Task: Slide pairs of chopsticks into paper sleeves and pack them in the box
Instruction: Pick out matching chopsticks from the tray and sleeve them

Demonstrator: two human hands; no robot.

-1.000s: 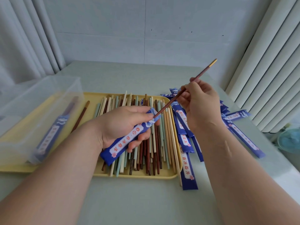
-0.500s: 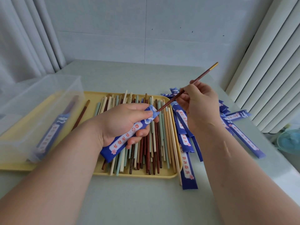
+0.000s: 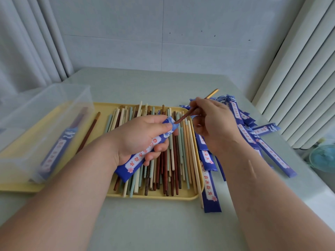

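the left hand (image 3: 139,136) curls round a blue paper sleeve (image 3: 145,154), held slanted above the yellow tray (image 3: 163,196) of loose chopsticks (image 3: 181,160). the right hand (image 3: 215,124) pinches a brown chopstick (image 3: 183,117) whose lower end sits in the sleeve's mouth. a clear box (image 3: 45,109) at left holds one sleeved pair (image 3: 58,147). spare sleeves (image 3: 268,149) lie on the counter (image 3: 163,225) at right.

Both forearms bare, reaching forward. Left hand (image 3: 143,138) knuckles up, fingers curled round a blue sleeve (image 3: 135,163), thumb along its top. Right hand (image 3: 213,124) just beside, pinching a brown chopstick (image 3: 211,94), apparently thumb and forefinger.
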